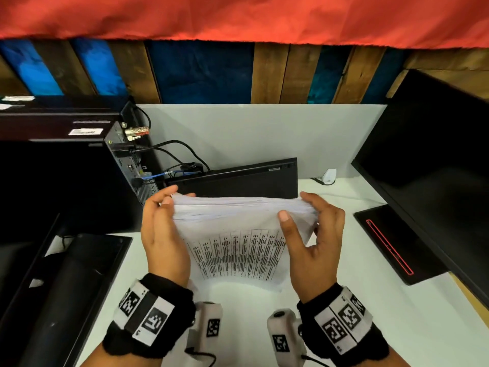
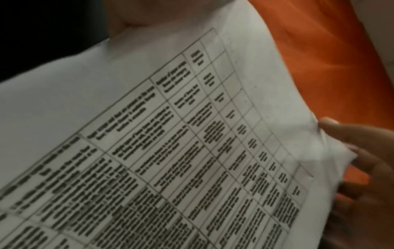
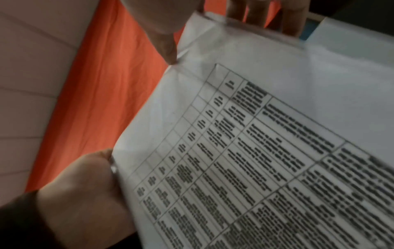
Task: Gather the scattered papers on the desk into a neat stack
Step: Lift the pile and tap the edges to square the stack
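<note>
Two hands hold a thick stack of papers (image 1: pixel 238 226) upright above the middle of the white worktop (image 1: pixel 370 313). On the left, a black computer case (image 1: pixel 66 165) with plugged-in cables sits at the worktop's left edge. The left hand (image 1: pixel 162 231) grasps the stack's left side, fingers curled over its top edge. A printed table covers the facing sheet. The right hand (image 1: pixel 315 242) grasps the right side, thumb pressed on the front. A black keyboard (image 1: pixel 238 178) leans against the back edge; a dark monitor (image 1: pixel 434 165) stands at the right edge.
</note>
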The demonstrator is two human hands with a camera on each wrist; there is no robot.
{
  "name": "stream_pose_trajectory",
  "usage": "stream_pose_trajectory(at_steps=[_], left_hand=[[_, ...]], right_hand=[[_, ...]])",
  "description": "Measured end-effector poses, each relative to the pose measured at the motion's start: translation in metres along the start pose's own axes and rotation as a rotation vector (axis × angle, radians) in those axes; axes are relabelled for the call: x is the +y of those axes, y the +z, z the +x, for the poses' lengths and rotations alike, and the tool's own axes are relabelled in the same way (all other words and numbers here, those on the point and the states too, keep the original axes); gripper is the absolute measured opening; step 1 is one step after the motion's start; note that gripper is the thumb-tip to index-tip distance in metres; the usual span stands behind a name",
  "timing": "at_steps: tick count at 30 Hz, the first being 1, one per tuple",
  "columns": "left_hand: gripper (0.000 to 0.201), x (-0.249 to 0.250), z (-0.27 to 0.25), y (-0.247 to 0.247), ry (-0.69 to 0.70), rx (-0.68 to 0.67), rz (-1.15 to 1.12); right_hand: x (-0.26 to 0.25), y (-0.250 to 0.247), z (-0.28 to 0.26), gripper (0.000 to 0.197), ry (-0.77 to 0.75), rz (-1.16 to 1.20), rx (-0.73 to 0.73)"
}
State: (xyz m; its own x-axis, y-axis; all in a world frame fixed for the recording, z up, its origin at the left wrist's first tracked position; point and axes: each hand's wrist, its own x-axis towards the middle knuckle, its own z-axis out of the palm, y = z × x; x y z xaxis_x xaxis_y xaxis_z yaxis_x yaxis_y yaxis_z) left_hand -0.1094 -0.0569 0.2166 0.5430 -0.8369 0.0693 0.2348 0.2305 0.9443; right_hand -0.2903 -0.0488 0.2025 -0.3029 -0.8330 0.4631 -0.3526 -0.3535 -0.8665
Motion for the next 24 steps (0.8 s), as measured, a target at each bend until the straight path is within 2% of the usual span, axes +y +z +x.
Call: stream_pose_trajectory(at_steps=[3,7,9,10,12,14,16,22,24], left_hand=[[0.037,-0.001,-0.001,-0.001,0.001,-0.021,0.017],[0.042,-0.001,-0.003,-0.005,0.0,-0.079,0.018],[0.044,0.0,-0.006,-0.007,-0.007,-0.142,0.006],[0.05,0.0,-0.005,-0.006,-0.011,-0.156,-0.013],[0.078,-0.003,-0.006,-0.005,-0.025,-0.164,-0.073],[0.1,-0.006,-0.007,-0.006,-0.016,-0.197,-0.099],[0.11,-0.009,-0.007,-0.007,0.01,-0.25,-0.055],[0.118,-0.013,-0.004,-0.012,0.096,-0.33,0.015],[0.106,-0.014,-0.007,-0.01,0.18,-0.358,0.091]], right_hand=[[0.001,0.002,-0.007,0.038,-0.046,-0.014,-0.078],[0.002,0.0,-0.003,0.043,0.036,0.086,-0.036],[0.0,-0.001,-0.001,0.055,0.038,0.155,-0.038],[0.002,-0.002,0.0,0.064,0.054,0.204,-0.044],[0.008,-0.003,0.001,0.079,0.161,0.334,-0.05],[0.016,-0.004,0.002,0.075,0.265,0.394,-0.08],[0.019,-0.005,0.002,0.068,0.288,0.377,-0.134],[0.029,-0.007,0.005,0.07,0.354,0.404,-0.137],[0.026,-0.005,0.004,0.069,0.329,0.366,-0.183]])
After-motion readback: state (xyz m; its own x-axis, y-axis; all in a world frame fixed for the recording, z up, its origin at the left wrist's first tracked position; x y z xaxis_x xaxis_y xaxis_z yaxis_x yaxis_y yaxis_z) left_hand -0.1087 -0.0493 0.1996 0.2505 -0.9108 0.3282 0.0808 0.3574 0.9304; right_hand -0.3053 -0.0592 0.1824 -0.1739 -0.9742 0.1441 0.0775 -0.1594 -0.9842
